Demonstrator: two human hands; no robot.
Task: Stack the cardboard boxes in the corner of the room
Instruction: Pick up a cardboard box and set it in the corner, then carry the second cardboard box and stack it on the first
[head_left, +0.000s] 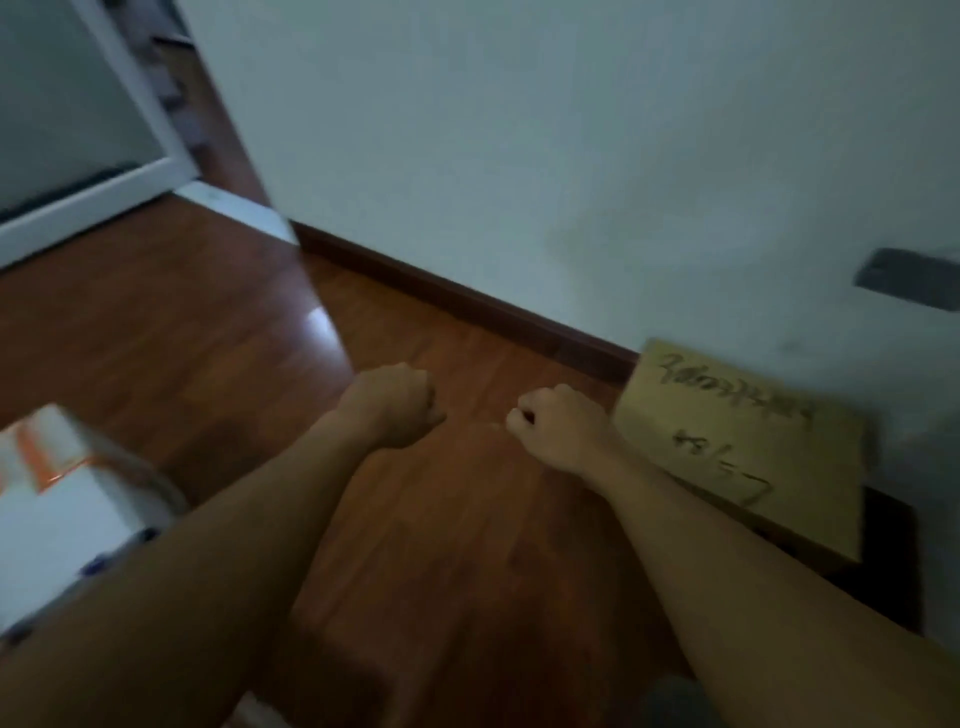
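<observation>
Left hand (397, 405) and right hand (558, 428) are both extended over the wooden floor (218, 338) near frame centre, each curled into a loose fist with fingers drawn in and holding nothing. A brown cardboard box (743, 447) with dark handwriting lies at 3 o'clock against the white wall (519, 156), just beside the right forearm. A white box with orange markings (57, 493) sits at 8 o'clock, blurred.

Two bare forearms, no sleeves, left grip (397, 405), right grip (558, 428)
</observation>
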